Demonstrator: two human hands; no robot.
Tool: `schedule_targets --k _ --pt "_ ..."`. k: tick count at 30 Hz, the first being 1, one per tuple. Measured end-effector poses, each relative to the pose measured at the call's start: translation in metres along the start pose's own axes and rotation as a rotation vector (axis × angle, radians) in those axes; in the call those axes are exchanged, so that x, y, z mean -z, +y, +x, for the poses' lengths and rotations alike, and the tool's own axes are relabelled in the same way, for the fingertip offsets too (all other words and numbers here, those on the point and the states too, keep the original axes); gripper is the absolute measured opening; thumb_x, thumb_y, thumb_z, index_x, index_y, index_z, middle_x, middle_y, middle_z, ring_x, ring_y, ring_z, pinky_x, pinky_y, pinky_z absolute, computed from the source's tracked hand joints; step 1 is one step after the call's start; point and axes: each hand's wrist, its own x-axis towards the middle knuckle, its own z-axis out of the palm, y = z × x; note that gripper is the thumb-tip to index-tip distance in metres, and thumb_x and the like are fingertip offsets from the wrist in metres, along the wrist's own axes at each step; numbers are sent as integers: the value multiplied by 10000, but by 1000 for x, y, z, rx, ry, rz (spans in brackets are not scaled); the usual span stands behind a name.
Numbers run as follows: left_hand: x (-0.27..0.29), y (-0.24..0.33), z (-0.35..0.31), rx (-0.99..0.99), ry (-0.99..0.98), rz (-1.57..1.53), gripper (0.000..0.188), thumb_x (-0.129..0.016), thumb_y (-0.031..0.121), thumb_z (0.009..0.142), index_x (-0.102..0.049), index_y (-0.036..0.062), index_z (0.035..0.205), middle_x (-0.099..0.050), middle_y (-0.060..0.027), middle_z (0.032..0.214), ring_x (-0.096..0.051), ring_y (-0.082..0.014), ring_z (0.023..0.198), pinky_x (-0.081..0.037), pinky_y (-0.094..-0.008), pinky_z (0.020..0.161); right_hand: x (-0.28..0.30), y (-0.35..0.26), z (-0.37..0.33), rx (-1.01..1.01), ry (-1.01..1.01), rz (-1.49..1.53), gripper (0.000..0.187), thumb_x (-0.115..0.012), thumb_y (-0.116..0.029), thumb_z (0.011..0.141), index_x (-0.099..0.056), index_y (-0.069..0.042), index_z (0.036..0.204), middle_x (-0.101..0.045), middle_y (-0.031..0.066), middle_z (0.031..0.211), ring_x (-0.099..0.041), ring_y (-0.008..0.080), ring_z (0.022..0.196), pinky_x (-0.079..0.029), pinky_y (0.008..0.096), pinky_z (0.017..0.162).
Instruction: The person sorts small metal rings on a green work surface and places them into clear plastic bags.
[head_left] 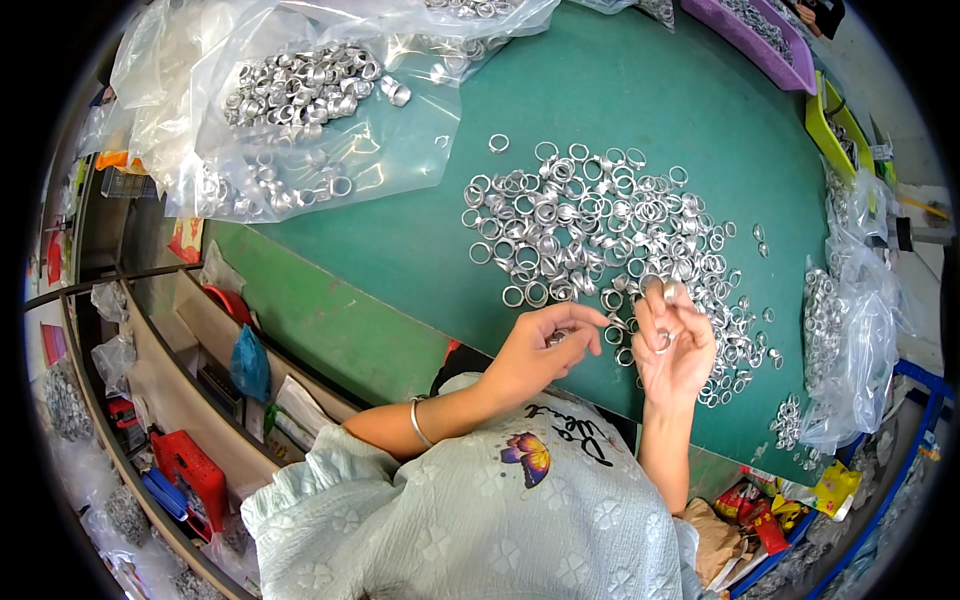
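A wide spread of silver metal rings [600, 215] lies loose on the green tabletop [400, 270]. My left hand [535, 352] is at the near edge of the spread, fingers curled in, with a bit of silver metal showing inside the curl, apparently rings. Just right of it, my right hand [676, 350] is raised palm up over the rings. A ring [662, 342] shows against its palm, and its fingertips are bent together around a silver piece that is partly hidden. A metal bangle [420, 424] circles my left wrist.
Clear plastic bags [330, 180] holding many rings cover the far left of the table. A purple bin [765, 60] and a yellow-green bin [832, 125] stand at the far right. Another ring-filled bag [850, 320] lies along the right edge. Shelves with a red basket [190, 475] are at left.
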Motion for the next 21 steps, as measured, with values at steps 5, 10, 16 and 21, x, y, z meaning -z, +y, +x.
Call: schedule_targets --k 5,10,16,21 --pt "7 -6 -1 53 -44 -65 233 -452 57 870 -577 27 1064 -542 2 811 -366 -18 577 -295 -161 480 -4 14 25 436 102 -1442 149 -614 -73 789 -637 -36 932 -495 35 594 -446 185 449 -368 282 427" --pt "8 -5 -2 111 -36 -150 250 -456 41 878 -563 9 1102 -530 -9 828 -352 -25 568 -276 -166 474 -8 20 34 618 23 -1971 84 -634 -102 775 -629 -49 839 -583 104 702 -555 299 550 -433 354 503" --pt "8 -5 6 139 -97 -439 309 -519 202 910 -546 15 1155 -537 16 846 -403 -35 636 -336 -179 526 -14 6 -9 156 -218 -1408 150 -480 16 859 -463 -12 1005 -568 80 650 -538 90 559 -380 218 510" --pt "12 0 14 212 -296 -347 333 -581 214 875 -559 8 1136 -552 18 797 -427 -39 649 -337 -179 529 -13 10 -32 313 -243 -1565 260 -587 52 794 -460 14 1018 -601 79 734 -449 77 536 -369 204 473"
